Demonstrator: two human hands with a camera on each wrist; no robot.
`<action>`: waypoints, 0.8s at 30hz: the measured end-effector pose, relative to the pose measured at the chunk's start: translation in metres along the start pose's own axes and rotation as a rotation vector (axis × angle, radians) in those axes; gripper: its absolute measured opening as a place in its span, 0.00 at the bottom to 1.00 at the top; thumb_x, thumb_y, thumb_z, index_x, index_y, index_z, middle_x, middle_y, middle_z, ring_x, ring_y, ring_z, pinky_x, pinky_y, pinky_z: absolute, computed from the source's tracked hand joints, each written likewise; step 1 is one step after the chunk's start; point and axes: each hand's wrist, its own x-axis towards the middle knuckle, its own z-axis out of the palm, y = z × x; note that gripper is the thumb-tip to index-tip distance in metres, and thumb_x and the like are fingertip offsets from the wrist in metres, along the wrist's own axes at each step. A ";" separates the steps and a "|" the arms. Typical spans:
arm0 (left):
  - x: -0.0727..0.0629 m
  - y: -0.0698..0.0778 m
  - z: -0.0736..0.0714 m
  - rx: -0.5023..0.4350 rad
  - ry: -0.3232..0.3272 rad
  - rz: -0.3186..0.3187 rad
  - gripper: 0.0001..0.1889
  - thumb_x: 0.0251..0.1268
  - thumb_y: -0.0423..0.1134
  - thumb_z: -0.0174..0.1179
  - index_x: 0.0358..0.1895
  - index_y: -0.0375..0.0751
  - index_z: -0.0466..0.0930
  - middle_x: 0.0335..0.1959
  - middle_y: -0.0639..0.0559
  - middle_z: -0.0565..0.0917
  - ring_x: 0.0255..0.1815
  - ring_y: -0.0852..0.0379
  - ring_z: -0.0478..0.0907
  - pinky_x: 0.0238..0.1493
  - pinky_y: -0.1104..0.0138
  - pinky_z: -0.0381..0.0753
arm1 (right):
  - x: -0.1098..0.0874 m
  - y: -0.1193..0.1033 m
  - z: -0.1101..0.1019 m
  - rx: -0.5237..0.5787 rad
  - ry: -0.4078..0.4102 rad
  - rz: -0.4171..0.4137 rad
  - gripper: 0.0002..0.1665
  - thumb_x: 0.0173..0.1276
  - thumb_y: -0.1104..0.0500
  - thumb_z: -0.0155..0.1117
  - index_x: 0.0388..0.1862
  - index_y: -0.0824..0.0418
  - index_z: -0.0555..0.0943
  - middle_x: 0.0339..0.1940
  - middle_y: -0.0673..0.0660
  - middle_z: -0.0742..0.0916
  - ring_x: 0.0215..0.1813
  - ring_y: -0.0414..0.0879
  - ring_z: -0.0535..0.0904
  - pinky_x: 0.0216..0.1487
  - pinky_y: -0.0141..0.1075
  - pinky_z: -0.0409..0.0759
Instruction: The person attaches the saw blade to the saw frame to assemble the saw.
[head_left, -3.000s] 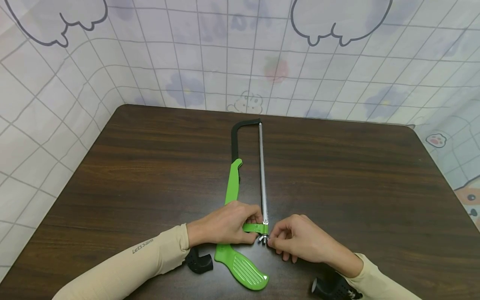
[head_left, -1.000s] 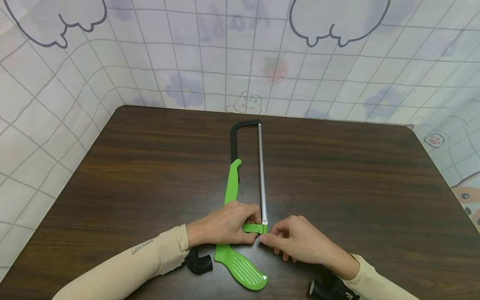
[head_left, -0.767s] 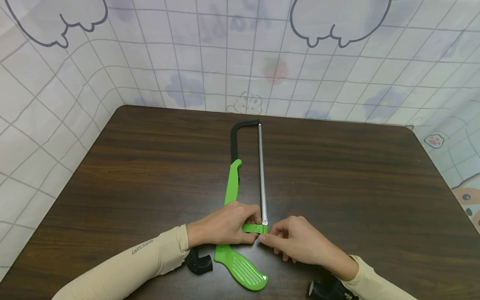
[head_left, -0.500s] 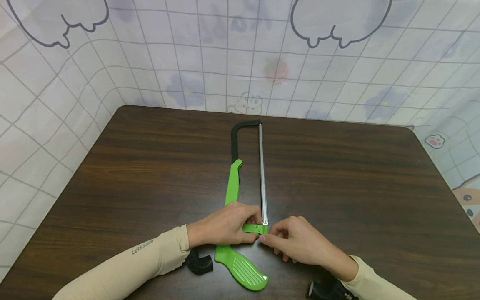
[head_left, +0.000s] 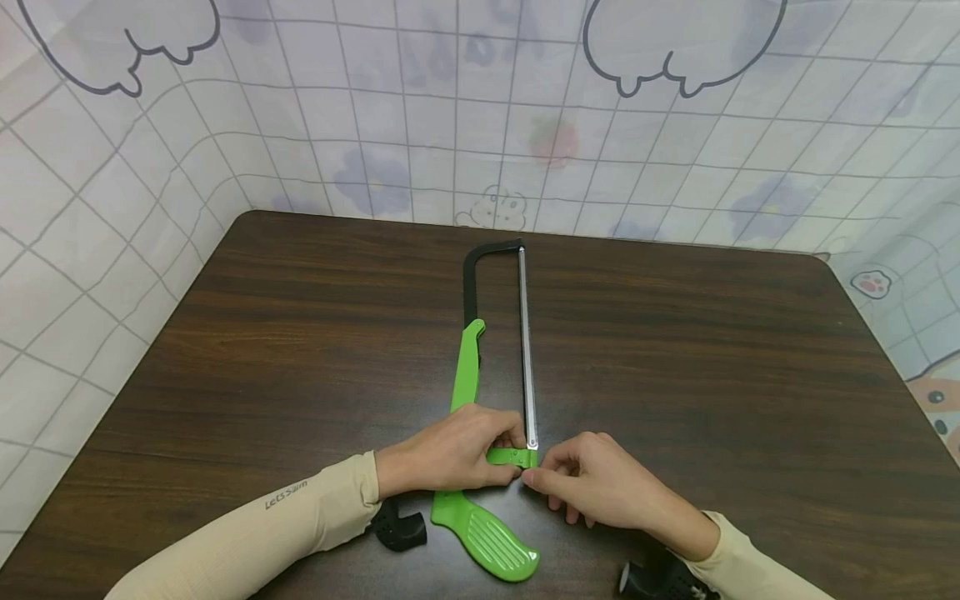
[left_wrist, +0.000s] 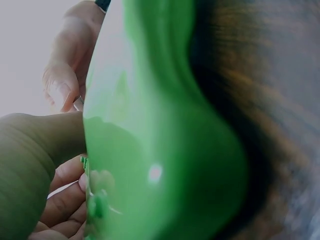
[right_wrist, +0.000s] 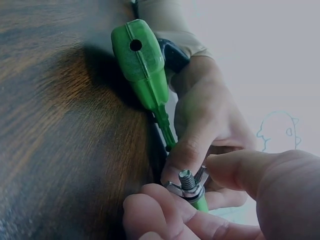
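Note:
A hacksaw lies on the table with its green handle [head_left: 487,537] toward me, its black frame bow [head_left: 469,283] at the far end and its silver blade [head_left: 527,358] along the right side. My left hand [head_left: 465,446] reaches over the green frame and grips it by the short green blade bracket [head_left: 512,456]. From the right, my right hand [head_left: 596,479] pinches a metal wing nut [right_wrist: 200,177] between thumb and fingers. In the right wrist view, the end of the threaded bolt [right_wrist: 187,177] sticks out through it. The head view has the nut hidden behind the thumb.
The dark wooden table [head_left: 712,375] has rounded back corners. A patterned, grid-lined curtain [head_left: 420,117] stands behind it and along both sides. Black wrist devices show beneath both forearms, one at the left wrist [head_left: 400,529] and one at the right [head_left: 663,579].
Three seconds ago the wing nut showed beside my right fingertips; since then the right thumb has moved left and covers it. The left hand and hacksaw stay in place.

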 end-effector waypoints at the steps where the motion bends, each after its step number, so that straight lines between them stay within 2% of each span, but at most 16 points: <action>1: 0.000 0.000 0.000 -0.002 0.001 0.000 0.07 0.63 0.38 0.70 0.39 0.48 0.80 0.27 0.61 0.77 0.25 0.71 0.65 0.30 0.77 0.68 | 0.000 0.000 0.000 0.005 -0.005 0.002 0.24 0.72 0.39 0.65 0.23 0.54 0.84 0.17 0.51 0.85 0.17 0.45 0.80 0.18 0.41 0.80; 24: -0.001 0.001 0.002 -0.003 0.031 -0.001 0.07 0.66 0.39 0.68 0.42 0.47 0.81 0.29 0.60 0.80 0.26 0.71 0.67 0.31 0.77 0.70 | 0.001 0.005 -0.005 0.064 -0.067 0.005 0.22 0.74 0.44 0.64 0.25 0.56 0.86 0.21 0.52 0.87 0.20 0.46 0.82 0.21 0.44 0.82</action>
